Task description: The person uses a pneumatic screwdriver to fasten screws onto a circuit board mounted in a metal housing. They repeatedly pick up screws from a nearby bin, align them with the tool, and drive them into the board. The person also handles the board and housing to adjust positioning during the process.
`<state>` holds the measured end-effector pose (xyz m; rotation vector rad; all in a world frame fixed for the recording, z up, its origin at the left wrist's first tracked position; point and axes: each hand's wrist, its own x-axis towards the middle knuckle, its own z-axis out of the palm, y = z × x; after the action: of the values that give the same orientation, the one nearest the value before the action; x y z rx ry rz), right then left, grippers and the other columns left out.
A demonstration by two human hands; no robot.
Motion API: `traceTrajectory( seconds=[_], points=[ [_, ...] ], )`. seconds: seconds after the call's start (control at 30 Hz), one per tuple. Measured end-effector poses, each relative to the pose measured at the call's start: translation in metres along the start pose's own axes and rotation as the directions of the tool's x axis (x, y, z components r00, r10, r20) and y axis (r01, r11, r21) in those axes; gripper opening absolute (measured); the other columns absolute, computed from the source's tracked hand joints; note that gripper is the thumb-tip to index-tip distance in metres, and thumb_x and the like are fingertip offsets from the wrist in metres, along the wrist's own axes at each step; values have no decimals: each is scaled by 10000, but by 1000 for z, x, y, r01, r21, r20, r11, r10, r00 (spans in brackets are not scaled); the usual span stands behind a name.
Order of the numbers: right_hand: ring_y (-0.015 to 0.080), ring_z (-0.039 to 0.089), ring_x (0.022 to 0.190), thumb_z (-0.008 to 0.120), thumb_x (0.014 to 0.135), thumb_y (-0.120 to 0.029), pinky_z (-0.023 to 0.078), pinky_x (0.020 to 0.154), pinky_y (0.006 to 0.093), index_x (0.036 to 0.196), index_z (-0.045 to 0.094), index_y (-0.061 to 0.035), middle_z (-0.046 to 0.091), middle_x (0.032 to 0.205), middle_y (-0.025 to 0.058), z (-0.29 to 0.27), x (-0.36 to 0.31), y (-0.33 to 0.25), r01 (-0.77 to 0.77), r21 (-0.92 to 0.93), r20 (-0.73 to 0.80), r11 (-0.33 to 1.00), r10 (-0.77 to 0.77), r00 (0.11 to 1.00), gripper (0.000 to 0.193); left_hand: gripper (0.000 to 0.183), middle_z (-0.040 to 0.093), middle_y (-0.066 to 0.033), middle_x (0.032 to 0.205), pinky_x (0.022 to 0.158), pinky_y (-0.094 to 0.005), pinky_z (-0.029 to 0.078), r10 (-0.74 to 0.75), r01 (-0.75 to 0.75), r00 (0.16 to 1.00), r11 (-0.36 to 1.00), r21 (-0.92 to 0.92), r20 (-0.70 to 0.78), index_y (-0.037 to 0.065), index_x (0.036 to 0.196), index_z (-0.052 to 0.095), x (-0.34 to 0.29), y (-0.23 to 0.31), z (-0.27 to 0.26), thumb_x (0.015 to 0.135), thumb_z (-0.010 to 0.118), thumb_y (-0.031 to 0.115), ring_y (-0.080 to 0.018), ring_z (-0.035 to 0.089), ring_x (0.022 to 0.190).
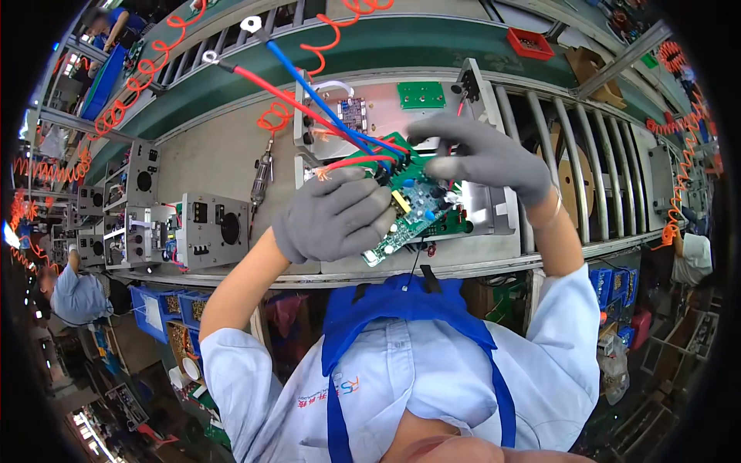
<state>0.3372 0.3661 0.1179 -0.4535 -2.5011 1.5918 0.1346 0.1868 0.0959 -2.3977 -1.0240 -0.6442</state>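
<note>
My left hand (336, 216), in a grey glove, is closed on the left edge of a green circuit board (411, 214) crowded with parts. The board lies tilted over an open metal chassis (490, 204). Thick cables, a red cable (285, 94) and a blue cable (309, 89), run up and left from the board and end in ring lugs. Across the board's upper right reaches my gloved right hand (490, 158), thumb and forefinger apart. Its other fingers are partly hidden, and I see nothing held in it.
A small green board (421, 95) lies in the chassis behind. To the left are a screwdriver-like air tool (262, 181) on a coiled red hose and grey units with fans (212, 230). Metal rollers (590, 166) run on the right; a red tray (530, 44) stands at the back.
</note>
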Motion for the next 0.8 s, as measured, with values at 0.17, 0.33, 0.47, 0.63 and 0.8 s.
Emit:
traceTrajectory(
  seconds=[0.17,0.33,0.47,0.63,0.8],
  points=[
    [122,547,912,687,862,-196,445,843,271,1135,590,-4,572,1065,49,-33,59,-11,457,-93,135,885,-443,886,347,206,636,-39,1036,917,-384,437,27,-25,998,999,46,-51,162,920,621,28,-51,-8,721,617,214,-195,613,915],
    [39,553,725,633,895,-206,446,600,198,1077,601,-1,621,872,9,-81,96,-8,-45,97,395,994,4,919,275,393,585,-56,1197,964,-371,421,-283,284,959,954,98,-18,182,1144,632,33,-100,4,753,657,204,-214,551,1096],
    [2,415,412,614,850,-191,312,362,163,983,602,-13,549,650,-16,-84,106,29,-191,168,-36,967,200,979,222,559,577,-132,1194,897,-381,490,-897,714,429,411,-568,-110,16,1318,453,1,-105,76,841,663,218,-310,589,1050],
    [62,580,533,607,830,-168,483,488,210,973,607,-8,597,669,21,-66,116,85,-346,106,-204,932,360,910,215,524,611,-195,1146,853,-391,503,-839,932,212,18,-363,502,-20,1245,497,5,-100,124,817,643,245,-334,624,1002],
    [104,619,539,574,828,-125,511,520,259,1190,589,-30,616,667,56,-47,110,114,-385,-44,-168,922,373,912,374,542,653,-215,1037,860,-393,498,-639,980,145,-12,-199,755,-15,1214,534,-15,-100,192,789,642,303,-348,635,985]
  ],
)
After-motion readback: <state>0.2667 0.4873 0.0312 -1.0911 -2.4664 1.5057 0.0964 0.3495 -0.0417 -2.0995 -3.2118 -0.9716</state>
